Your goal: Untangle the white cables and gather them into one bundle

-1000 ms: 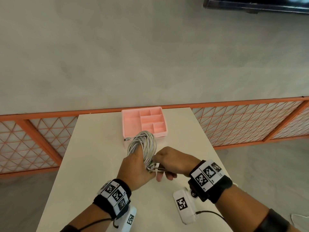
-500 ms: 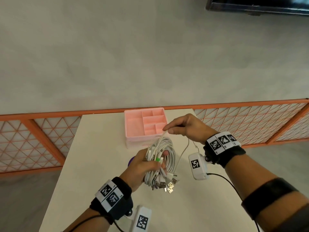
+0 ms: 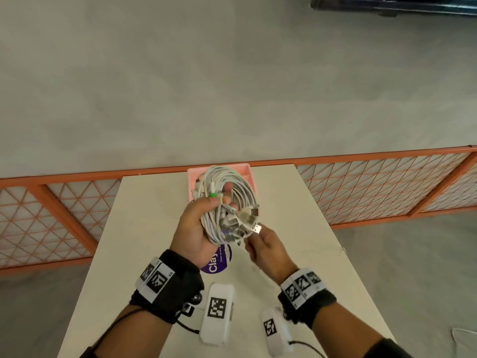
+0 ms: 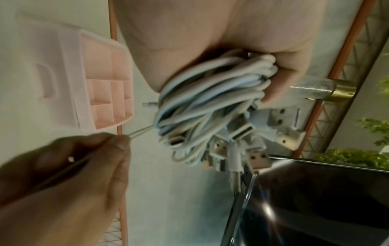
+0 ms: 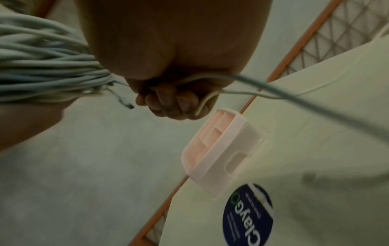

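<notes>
The left hand [image 3: 196,228] grips the coil of white cables [image 3: 227,202] above the middle of the table [image 3: 144,228], fingers [image 3: 228,188] curled through its loops and the thumb pressing the near side. The coil now stands higher and farther toward 12 o'clock than half a second ago, covering most of the pink compartment tray [image 3: 192,174] behind it. USB plugs [image 3: 247,218] bunch at the coil's 4 o'clock edge.

The right hand [image 3: 268,250], which half a second ago was raised at 1 o'clock of the coil pulling a strand upward, has dropped to its 5 o'clock side. Its fingers [image 5: 172,103] are curled round a thin white cable strand [image 5: 263,93], which trails off across the table.

A dark blue round label [image 3: 216,262] reading "Clay" lies on the table just under the hands, at 6 o'clock of the coil; earlier it was almost hidden.
</notes>
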Available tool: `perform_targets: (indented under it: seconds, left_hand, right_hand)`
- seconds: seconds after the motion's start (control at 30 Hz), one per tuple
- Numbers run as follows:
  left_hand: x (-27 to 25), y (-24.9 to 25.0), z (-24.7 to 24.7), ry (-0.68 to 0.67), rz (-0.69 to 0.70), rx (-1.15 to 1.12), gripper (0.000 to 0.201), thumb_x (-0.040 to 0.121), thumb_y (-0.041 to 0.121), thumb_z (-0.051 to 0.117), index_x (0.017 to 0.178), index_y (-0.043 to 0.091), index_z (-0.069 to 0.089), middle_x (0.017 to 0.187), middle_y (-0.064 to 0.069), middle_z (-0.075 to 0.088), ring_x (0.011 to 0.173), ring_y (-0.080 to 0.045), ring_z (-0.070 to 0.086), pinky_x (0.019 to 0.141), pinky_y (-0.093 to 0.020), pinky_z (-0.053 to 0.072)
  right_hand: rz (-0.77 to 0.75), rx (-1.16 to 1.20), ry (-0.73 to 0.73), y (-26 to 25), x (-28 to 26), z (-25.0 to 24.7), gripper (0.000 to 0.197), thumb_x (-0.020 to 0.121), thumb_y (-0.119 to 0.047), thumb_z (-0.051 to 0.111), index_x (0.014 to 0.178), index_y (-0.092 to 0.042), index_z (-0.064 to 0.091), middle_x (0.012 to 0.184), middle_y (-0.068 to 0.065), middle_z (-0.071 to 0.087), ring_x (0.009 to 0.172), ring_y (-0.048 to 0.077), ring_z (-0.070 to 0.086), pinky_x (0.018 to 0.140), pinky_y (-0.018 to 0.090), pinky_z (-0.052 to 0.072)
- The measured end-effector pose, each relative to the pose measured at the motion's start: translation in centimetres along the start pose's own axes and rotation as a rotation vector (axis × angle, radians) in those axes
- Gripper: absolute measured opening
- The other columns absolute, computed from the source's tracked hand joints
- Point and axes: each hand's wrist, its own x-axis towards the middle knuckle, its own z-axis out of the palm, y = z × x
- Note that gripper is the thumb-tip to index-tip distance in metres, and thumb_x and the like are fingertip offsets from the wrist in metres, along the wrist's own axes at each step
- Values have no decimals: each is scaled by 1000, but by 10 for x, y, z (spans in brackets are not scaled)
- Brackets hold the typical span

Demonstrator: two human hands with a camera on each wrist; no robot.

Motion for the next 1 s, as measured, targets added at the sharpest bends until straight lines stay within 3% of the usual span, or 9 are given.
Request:
perform_targets:
  seconds: [0.13, 0.23, 0.3, 0.4, 0.5, 0.6, 0.8, 0.9, 1.0]
  left_hand:
    - [4, -8, -5, 151, 132, 190, 15, 75, 11, 66, 87, 6, 73, 86, -13, 70, 82, -26, 70, 73, -38, 57]
    - [1, -13, -7, 181, 212, 273, 21, 78, 10, 60, 75, 18, 78, 78, -7, 71, 76, -21, 71, 68, -34, 58]
    - [1, -12, -9, 205, 244, 287, 19, 78, 9, 61, 78, 18, 78, 79, -8, 72, 77, -22, 72, 68, -34, 58]
    - [6, -5, -20, 300, 304, 370, 14, 80, 10, 65, 93, 9, 71, 86, -9, 70, 83, -24, 70, 76, -40, 57]
    - [11, -3, -31, 379, 308, 407, 23, 86, 6, 68, 108, 1, 65, 92, -10, 70, 88, -25, 70, 79, -41, 56]
    - [10, -9, -35, 426, 336, 592, 30, 83, 7, 73, 111, 2, 64, 95, -7, 72, 90, -23, 71, 78, -36, 57]
    - [2, -26, -54, 345, 254, 965, 48, 78, 13, 83, 118, 13, 57, 99, -1, 71, 92, -12, 70, 80, -27, 56]
    - [-7, -33, -49, 233, 163, 887, 34, 83, 11, 77, 110, 7, 57, 80, -2, 66, 70, -7, 67, 62, -20, 53]
    - [-12, -38, -49, 176, 120, 754, 46, 80, 36, 72, 109, 3, 59, 85, -6, 71, 83, -22, 68, 65, -25, 55]
  right_hand:
    - [-17, -132, -91, -2, -13, 22, 27, 104, -22, 42, 79, -15, 50, 53, -14, 51, 50, 7, 45, 53, 26, 40]
    - [3, -136, -133, -5, -16, 25, 23, 103, -24, 46, 84, -11, 51, 61, -3, 61, 60, 24, 61, 61, 33, 49]
    - [79, -31, -144, -3, -16, 23, 21, 103, -21, 45, 86, -10, 51, 76, 5, 65, 67, 29, 65, 55, 34, 51]
    - [160, 27, -175, 1, -20, 21, 26, 105, -22, 41, 97, 1, 50, 67, 6, 60, 42, 23, 50, 39, 24, 35]
    - [112, -83, -192, 2, -24, 20, 31, 105, -24, 43, 99, 3, 57, 50, -10, 48, 44, 7, 39, 46, 18, 33]
    - [12, -328, -247, -15, -25, 20, 26, 105, -28, 44, 89, -16, 61, 56, -20, 55, 55, -2, 47, 59, 13, 35]
    - [-164, -853, -385, -54, -25, 10, 21, 102, -30, 45, 96, -16, 61, 85, 8, 65, 73, 23, 56, 68, 39, 46]
    - [-223, -1022, -355, -71, -23, 4, 22, 97, -33, 49, 88, -19, 62, 78, 4, 65, 70, 26, 59, 65, 41, 50]
    - [-238, -1062, -341, -87, -17, -1, 21, 92, -35, 59, 82, -18, 67, 74, 1, 66, 67, 22, 60, 64, 40, 53]
